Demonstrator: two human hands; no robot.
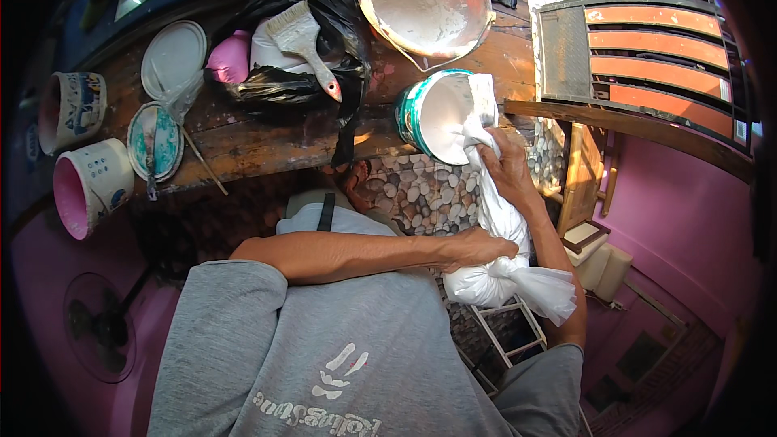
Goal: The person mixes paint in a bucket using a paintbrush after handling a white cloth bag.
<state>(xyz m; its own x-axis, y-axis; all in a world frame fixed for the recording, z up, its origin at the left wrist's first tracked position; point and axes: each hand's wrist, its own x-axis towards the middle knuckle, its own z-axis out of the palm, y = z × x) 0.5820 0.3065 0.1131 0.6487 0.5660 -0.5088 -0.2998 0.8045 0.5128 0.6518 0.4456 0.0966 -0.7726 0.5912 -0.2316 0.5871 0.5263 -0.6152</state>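
Observation:
I hold a clear plastic bag full of white material (506,222) between both hands. My left hand (477,248) grips its lower middle, just above the bulging tied end (544,290). Higher up, my right hand (510,168) squeezes the bag's neck. The bag's open top lies in the mouth of a green-rimmed bucket (409,117) that is tilted toward me at the edge of a wooden bench (267,142). The inside of the bucket is white.
On the bench are a large metal bowl with white residue (425,0), a black bag (324,85) with a wide brush (303,40), two round lids (174,57), a thin stick (202,162) and two tubs (89,186). An orange slatted rack (655,57) stands at right, a fan (101,324) at lower left.

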